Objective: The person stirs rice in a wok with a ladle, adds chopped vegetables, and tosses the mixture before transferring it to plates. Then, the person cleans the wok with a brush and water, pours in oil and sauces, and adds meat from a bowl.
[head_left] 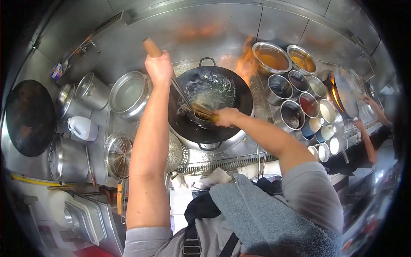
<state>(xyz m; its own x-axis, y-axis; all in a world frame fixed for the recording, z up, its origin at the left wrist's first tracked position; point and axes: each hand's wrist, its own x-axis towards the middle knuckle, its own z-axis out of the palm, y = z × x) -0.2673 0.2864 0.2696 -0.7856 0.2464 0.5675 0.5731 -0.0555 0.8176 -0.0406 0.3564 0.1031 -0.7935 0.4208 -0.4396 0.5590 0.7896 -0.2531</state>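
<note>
My left hand (158,68) is wrapped round the wooden handle of a long metal ladle (181,93), which slants down into a black wok (243,96). In my right hand (227,117) is a bamboo wok brush (202,112), its bristles pointing left at the ladle's lower end. Whether the bristles touch the ladle's bowl I cannot tell. Bubbling, splashing water (213,89) fills the far part of the wok, which has two loop handles and sits on the range.
Flames (247,60) rise behind the wok's right edge. Metal bowls of amber liquid (272,59) and several sauce pots (308,105) stand to the right. A steel pot (127,93), wire strainer (117,155) and white jug (83,128) are left. A co-worker's arm (366,137) handles another wok (344,92).
</note>
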